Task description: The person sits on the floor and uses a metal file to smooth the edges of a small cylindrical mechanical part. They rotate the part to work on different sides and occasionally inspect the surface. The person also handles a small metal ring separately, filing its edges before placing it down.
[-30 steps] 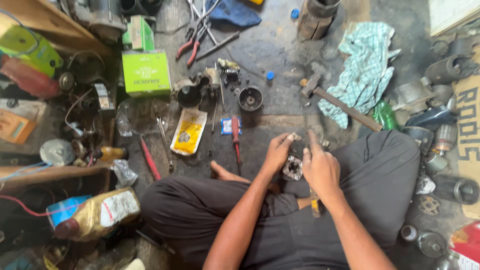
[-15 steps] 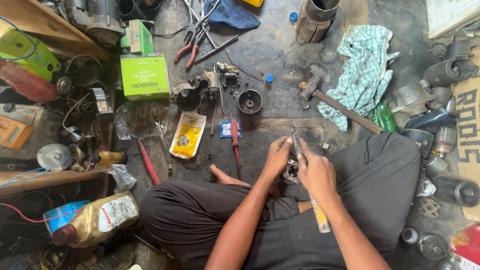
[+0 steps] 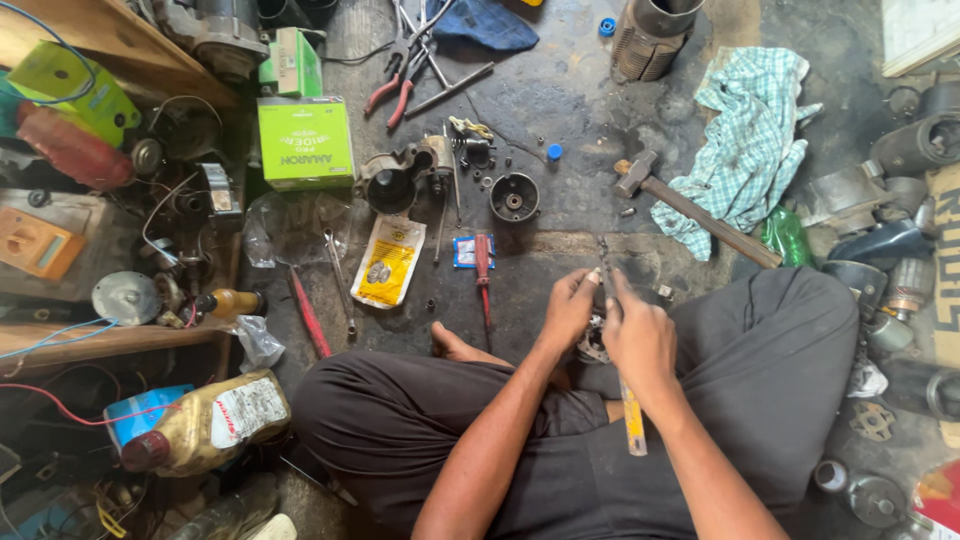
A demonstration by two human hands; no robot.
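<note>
— Nearest the camera, over the crossed legs: what are the two hands on?

— The right hand point(image 3: 640, 340) is wrapped tight around a long thin tool point(image 3: 618, 340). Its yellow handle end pokes out near the wrist and the dark metal shaft rises past the knuckles toward the far side. So its long axis runs near to far, leaning slightly left at the tip.

— And the other hand?

— The left hand point(image 3: 570, 305) sits just left of it, fingers curled in around the shaft's upper part and resting on a small round metal part point(image 3: 592, 345) that lies between the two hands, on the lap edge. That part is mostly covered (I cannot tell its exact shape). It lies just left of the gripped shaft and under the left palm; both hands touch or nearly touch it, the left one nearer.

— What surface is under all this?

— A dark, oily concrete floor point(image 3: 560, 110). Just beyond the knees lie a red-handled screwdriver point(image 3: 483, 270) pointing near to far, and a yellow packet point(image 3: 386, 260) to its left. Farther off sit a black round cup-shaped housing point(image 3: 514, 196) and a hammer point(image 3: 690, 205) lying aslant on the right beside a checked cloth point(image 3: 750, 140).

— And the room?

— Crowded. A green box point(image 3: 305, 140) at far left, red pliers point(image 3: 400, 90) beyond it, a bottle of oil point(image 3: 205, 425) at near left, and motor parts stacked along the right edge.
</note>
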